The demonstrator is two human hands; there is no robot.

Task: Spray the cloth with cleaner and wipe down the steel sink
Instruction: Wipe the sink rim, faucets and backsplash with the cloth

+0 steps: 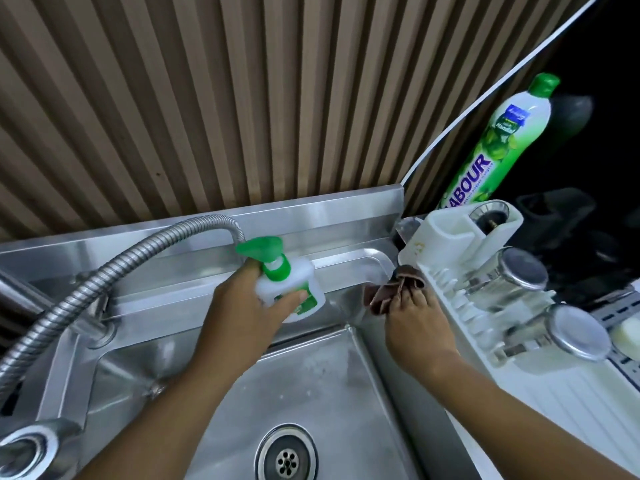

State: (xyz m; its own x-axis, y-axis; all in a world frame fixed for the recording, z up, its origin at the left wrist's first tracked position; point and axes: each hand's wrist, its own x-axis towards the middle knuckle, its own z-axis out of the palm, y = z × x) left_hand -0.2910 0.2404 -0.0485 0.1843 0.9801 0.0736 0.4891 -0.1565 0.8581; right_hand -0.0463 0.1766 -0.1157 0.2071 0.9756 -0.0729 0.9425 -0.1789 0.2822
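From where I stand, the left hand (242,306) is wrapped round the cleaner bottle (294,289), a white one with a green spray head, held over the back ledge beyond the drain (287,460). Its fingers curl about the body, the thumb lies across the label, and one finger reaches up under the green head. The right hand (415,320) is beyond the drain and to its right, at the corner of the sink (329,375). Its fingers pinch a bunched brown cloth (391,289), which sits against the steel rim just beside the white dish rack (450,237). Bottle and cloth are apart, and I cannot tell which way the nozzle faces.

Spraying the cloth looks to be the step in hand. To do it well, I'd bring the cloth in over the basin and shake the bunch open so a flat face meets the mist. Then aim the nozzle squarely at it and squeeze briefly, so the cleaner soaks the fabric rather than drifting onto the glasses (502,285) in the rack.
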